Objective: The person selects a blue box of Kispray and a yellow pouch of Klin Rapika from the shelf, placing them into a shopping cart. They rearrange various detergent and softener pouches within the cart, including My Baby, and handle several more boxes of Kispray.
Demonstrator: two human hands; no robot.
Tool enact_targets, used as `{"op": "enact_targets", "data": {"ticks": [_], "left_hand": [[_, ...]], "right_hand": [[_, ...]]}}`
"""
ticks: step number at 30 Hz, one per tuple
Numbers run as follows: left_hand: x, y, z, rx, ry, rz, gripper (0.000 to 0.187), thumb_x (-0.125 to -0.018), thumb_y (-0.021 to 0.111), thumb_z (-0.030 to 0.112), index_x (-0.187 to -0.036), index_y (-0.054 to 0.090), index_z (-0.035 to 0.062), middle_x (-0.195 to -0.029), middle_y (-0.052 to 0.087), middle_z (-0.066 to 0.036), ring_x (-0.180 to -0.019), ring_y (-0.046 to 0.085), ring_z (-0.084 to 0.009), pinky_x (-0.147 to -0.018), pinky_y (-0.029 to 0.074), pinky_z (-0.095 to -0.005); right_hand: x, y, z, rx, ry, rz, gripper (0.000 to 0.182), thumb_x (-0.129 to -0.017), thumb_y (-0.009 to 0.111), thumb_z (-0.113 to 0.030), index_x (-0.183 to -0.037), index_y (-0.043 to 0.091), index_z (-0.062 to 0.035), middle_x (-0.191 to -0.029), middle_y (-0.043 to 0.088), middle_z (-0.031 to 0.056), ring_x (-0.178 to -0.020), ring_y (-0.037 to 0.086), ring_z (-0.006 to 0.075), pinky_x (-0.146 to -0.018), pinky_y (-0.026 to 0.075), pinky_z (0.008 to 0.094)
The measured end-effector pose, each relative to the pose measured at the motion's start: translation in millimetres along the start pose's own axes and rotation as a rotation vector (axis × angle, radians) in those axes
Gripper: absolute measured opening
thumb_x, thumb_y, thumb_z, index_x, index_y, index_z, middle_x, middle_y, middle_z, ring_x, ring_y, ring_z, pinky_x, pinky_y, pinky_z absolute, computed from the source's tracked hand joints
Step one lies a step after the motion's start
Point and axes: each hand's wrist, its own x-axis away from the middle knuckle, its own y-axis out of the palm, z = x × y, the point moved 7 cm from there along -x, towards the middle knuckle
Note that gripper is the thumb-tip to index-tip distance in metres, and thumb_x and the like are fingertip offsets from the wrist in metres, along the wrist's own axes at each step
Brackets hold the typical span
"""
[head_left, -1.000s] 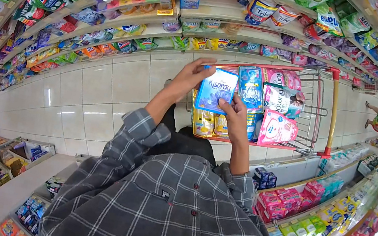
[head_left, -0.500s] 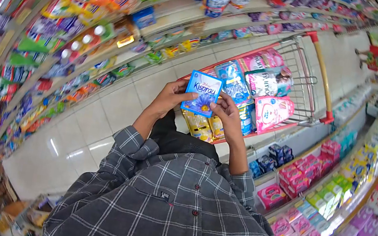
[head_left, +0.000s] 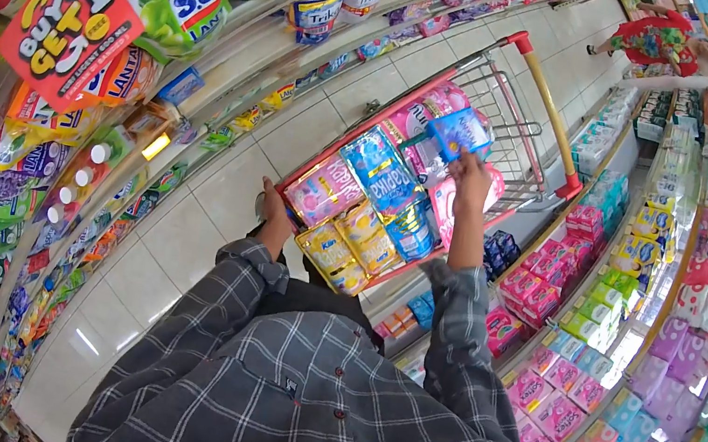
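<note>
- Blue refill pouch [head_left: 458,132]: pinched at its lower edge by my right hand [head_left: 475,170], fingers closed on it, held out over the far part of the shopping cart [head_left: 545,103], above the goods and apart from them.
- Left hand [head_left: 276,203]: at the near left rim of the cart; it looks wrapped on the rim, but whether the fingers are shut I cannot tell.
- To do this well, I judge: lower the pouch flat onto the pink packs rather than drop it from height, and keep the cart steadied with the left.
- Cart contents: pink pouches [head_left: 435,112] at the far end, a blue pouch [head_left: 379,171] mid-basket, a pink-and-purple pack [head_left: 322,192] on the left, yellow pouches [head_left: 348,244] nearest me. Nearly full, one layer showing.
- Right shelving [head_left: 611,266]: rows of small pink, green and blue packs.
- Left shelving [head_left: 245,31]: bags, bottles, a "Buy 1 Get 1" tag [head_left: 71,27].
- Another person [head_left: 656,38] stands far down the aisle.
</note>
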Motion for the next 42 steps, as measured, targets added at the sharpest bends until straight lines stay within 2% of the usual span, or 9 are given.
{"op": "enact_targets", "data": {"ticks": [4, 6, 7, 10, 17, 24, 32, 38, 42], "left_hand": [[-21, -19, -11, 0.099, 0.090, 0.108, 0.075, -0.095, 0.037, 0.065, -0.117, 0.058, -0.0039, -0.111, 0.064, -0.016, -0.094, 0.065, -0.0272, -0.087, 0.050, -0.0382], [-10, -24, -7, 0.028, 0.126, 0.236, 0.072, -0.095, 0.038, 0.064, -0.112, 0.060, -0.0033, -0.105, 0.065, -0.014, -0.090, 0.064, -0.0254, -0.084, 0.050, -0.0370], [-26, -32, -11, 0.015, 0.220, 0.254, 0.071, -0.095, 0.040, 0.064, -0.105, 0.062, -0.0031, -0.099, 0.065, -0.012, -0.084, 0.061, -0.0230, -0.080, 0.049, -0.0357], [-24, -38, -7, -0.084, 0.302, 0.369, 0.068, -0.093, 0.042, 0.067, -0.089, 0.062, 0.0019, -0.087, 0.064, -0.009, -0.077, 0.060, -0.0197, -0.074, 0.050, -0.0343], [-2, -37, 4, -0.254, 0.221, 0.238, 0.068, -0.093, 0.042, 0.068, -0.080, 0.063, 0.0040, -0.073, 0.060, -0.007, -0.064, 0.058, -0.0178, -0.060, 0.049, -0.0363], [-27, -129, -47, -0.749, 0.532, 0.102, 0.055, -0.095, 0.051, 0.049, -0.099, 0.067, -0.0030, -0.080, 0.065, -0.013, -0.076, 0.062, -0.0245, -0.068, 0.048, -0.0388], [92, -232, -66, -0.591, 0.249, 0.073, 0.048, -0.093, 0.055, 0.050, -0.099, 0.065, 0.0034, -0.085, 0.065, -0.005, -0.066, 0.058, -0.0138, -0.055, 0.047, -0.0291], [108, -241, -12, -0.380, 0.393, 0.051, 0.039, -0.094, 0.059, 0.033, -0.110, 0.063, -0.0027, -0.094, 0.065, -0.012, -0.084, 0.061, -0.0189, -0.070, 0.052, -0.0315], [114, -243, 41, -0.343, 0.590, -0.090, 0.030, -0.096, 0.055, 0.025, -0.110, 0.064, -0.0003, -0.095, 0.065, -0.009, -0.088, 0.061, -0.0162, -0.072, 0.052, -0.0302]], "right_hand": [[-98, 7, 2, 0.411, -0.112, 0.052, 0.024, -0.090, 0.064, -0.016, -0.103, 0.064, 0.0043, -0.076, 0.063, 0.0067, -0.062, 0.059, 0.0131, -0.059, 0.047, 0.0263], [-159, -9, 30, 1.095, -0.289, 0.050, 0.035, -0.089, 0.066, -0.023, -0.108, 0.063, 0.0059, -0.081, 0.067, 0.0133, -0.063, 0.062, 0.0203, -0.062, 0.051, 0.0326], [-149, 13, 13, 1.086, -0.512, -0.037, 0.053, -0.081, 0.073, -0.029, -0.110, 0.059, 0.0122, -0.081, 0.066, 0.0275, -0.079, 0.062, 0.0472, -0.079, 0.048, 0.0491], [-133, 23, 2, 1.215, -0.716, 0.222, 0.055, -0.083, 0.072, -0.035, -0.112, 0.059, 0.0100, -0.095, 0.065, 0.0300, -0.095, 0.063, 0.0430, -0.089, 0.046, 0.0441], [-139, 31, -9, 1.244, -0.602, -0.050, 0.047, -0.088, 0.068, -0.028, -0.113, 0.059, 0.0099, -0.098, 0.066, 0.0253, -0.092, 0.064, 0.0380, -0.083, 0.049, 0.0438], [-12, 2, -18, 1.073, -0.760, -0.208, 0.027, -0.096, 0.057, -0.021, -0.099, 0.062, 0.0052, -0.077, 0.062, 0.0219, -0.064, 0.055, 0.0308, -0.062, 0.044, 0.0401], [70, -87, 13, 0.799, -0.600, -0.066, 0.041, -0.099, 0.056, -0.029, -0.076, 0.054, 0.0056, -0.062, 0.051, 0.0111, -0.061, 0.043, 0.0188, -0.057, 0.038, 0.0375], [101, -91, 18, 0.736, -0.651, -0.022, 0.034, -0.098, 0.057, -0.031, -0.100, 0.058, 0.0033, -0.088, 0.059, 0.0157, -0.077, 0.053, 0.0258, -0.073, 0.045, 0.0402], [111, -138, 51, 0.957, -0.760, 0.614, 0.037, -0.096, 0.058, -0.032, -0.115, 0.056, 0.0008, -0.104, 0.058, 0.0174, -0.089, 0.056, 0.0302, -0.079, 0.049, 0.0436]]}}
